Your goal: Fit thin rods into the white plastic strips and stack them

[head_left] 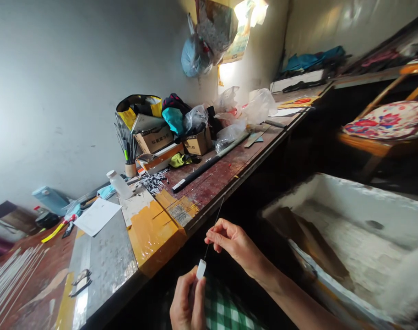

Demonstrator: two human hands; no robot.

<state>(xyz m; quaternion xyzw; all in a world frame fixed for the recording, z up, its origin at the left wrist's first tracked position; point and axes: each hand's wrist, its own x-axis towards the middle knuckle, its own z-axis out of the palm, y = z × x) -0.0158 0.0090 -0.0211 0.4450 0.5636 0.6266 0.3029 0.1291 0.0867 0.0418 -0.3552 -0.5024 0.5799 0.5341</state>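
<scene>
Near the bottom middle, my left hand (187, 300) is closed around a small white block (201, 269), whose upper part sticks out above the fingers. A thin dark rod (219, 211) rises from the top of the block and slants up to the right. My right hand (225, 238) pinches this rod between thumb and fingertips, a little above the block. Whether the rod goes into the block or only meets its top, I cannot tell. Both hands are in front of the bench edge, over a green checked cloth (222, 307).
The long workbench (109, 252) runs from lower left to upper right. On it are pale thin rods (14, 286), a white sheet (98, 216), a bottle (120, 184), small black-and-white pieces (154, 182) and a dark tube (198, 173). A white basin (363, 238) stands at right.
</scene>
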